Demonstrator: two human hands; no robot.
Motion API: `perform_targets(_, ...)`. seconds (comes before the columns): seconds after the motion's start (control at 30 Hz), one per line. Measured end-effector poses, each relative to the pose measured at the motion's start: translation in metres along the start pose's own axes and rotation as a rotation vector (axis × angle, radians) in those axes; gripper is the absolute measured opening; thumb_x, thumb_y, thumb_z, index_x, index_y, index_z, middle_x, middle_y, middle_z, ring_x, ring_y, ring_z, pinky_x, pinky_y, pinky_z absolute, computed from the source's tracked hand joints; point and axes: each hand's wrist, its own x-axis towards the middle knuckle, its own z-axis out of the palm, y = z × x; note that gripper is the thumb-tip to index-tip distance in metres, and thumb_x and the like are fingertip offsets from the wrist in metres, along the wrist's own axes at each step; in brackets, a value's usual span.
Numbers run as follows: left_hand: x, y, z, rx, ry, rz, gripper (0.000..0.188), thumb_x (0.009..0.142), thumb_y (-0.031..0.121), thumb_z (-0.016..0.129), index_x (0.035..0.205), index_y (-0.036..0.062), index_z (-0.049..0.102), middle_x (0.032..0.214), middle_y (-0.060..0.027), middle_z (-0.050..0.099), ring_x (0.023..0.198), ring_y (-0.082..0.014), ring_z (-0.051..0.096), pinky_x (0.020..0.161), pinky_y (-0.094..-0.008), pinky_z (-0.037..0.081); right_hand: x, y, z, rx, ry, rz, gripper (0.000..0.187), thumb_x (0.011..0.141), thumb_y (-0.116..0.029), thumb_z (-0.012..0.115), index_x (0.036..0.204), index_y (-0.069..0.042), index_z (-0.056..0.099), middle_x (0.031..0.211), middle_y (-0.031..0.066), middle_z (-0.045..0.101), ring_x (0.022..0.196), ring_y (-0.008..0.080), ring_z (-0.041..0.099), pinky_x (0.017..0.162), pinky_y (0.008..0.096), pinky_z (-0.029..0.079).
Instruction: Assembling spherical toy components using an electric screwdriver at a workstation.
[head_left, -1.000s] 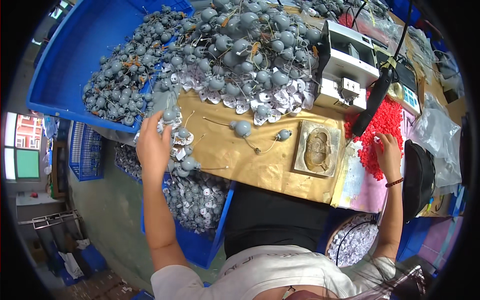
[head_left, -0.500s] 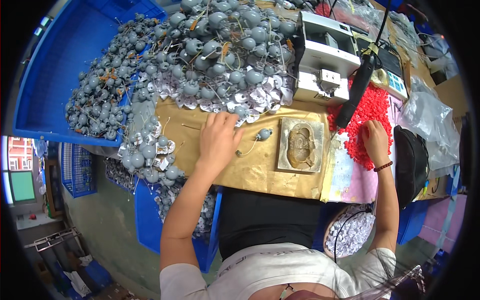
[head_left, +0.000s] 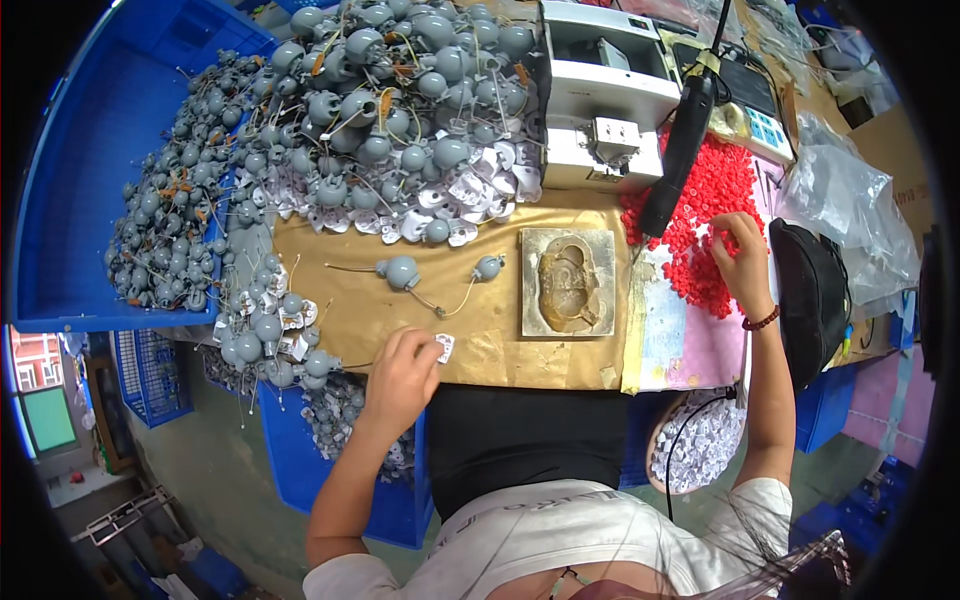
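Observation:
My left hand [head_left: 402, 378] is at the table's front edge, its fingers closed on a small white plastic piece [head_left: 444, 347] that shows past the fingertips. My right hand [head_left: 746, 268] is over the heap of small red plastic parts [head_left: 690, 215]; thumb and forefinger are pinched around what looks like one red part. Between the hands, two grey ball-shaped pieces lie on the gold sheet: a larger one [head_left: 399, 272] and a smaller one [head_left: 488, 267] with a thin wire. To their right sits a square metal block [head_left: 534, 312] with a shaped hollow.
A high pile of grey balls with wires [head_left: 375, 105] covers the back left, with white plastic pieces [head_left: 480, 195] along its foot. A blue crate [head_left: 75, 210] stands at far left. A black electric screwdriver [head_left: 680, 150] hangs beside a white machine [head_left: 600, 95]. A black pouch [head_left: 812, 300] lies right.
My left hand has drawn back from the pile toward the front edge with a white piece. A larger grey ball now lies on the gold sheet. My right hand has lifted slightly, fingers pinched.

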Motion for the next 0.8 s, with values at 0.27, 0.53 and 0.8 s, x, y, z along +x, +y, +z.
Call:
perform_targets(0.27, 0.054, 0.059, 0.025, -0.404, 0.140, 0.106, 0.022, 0.078, 0.003, 0.075, 0.097, 0.0017, 0.065, 0.104, -0.0113, 0.065, 0.104, -0.0335, 0.062, 0.087, -0.0439, 0.052, 0.003, -0.079, 0.006, 0.426, -0.137, -0.152, 0.019, 0.082, 0.005, 0.072, 0.099, -0.002, 0.070, 0.096, 0.0086, 0.068, 0.086, 0.0191, 0.066, 0.075, 0.0303, 0.053)
perform_targets(0.53, 0.131, 0.075, 0.061, -0.346, 0.026, 0.109, 0.036, 0.079, 0.005, 0.076, 0.113, 0.0066, 0.064, 0.111, -0.0110, 0.060, 0.115, -0.0342, 0.053, 0.100, -0.0426, 0.045, 0.011, -0.134, 0.059, 0.440, -0.110, -0.460, 0.019, 0.076, 0.000, 0.078, 0.089, -0.007, 0.066, 0.087, 0.0055, 0.065, 0.080, 0.0245, 0.063, 0.071, 0.0358, 0.051)
perform_targets(0.8, 0.156, 0.022, 0.016, 0.170, 0.320, 0.148, 0.025, 0.078, 0.005, 0.076, 0.103, 0.0095, 0.071, 0.115, -0.0096, 0.058, 0.113, -0.0324, 0.050, 0.097, -0.0425, 0.042, 0.008, -0.138, 0.075, 0.008, -0.102, -0.682, 0.023, 0.079, -0.015, 0.076, 0.098, -0.008, 0.066, 0.103, 0.0055, 0.062, 0.097, 0.0255, 0.060, 0.079, 0.0361, 0.048)
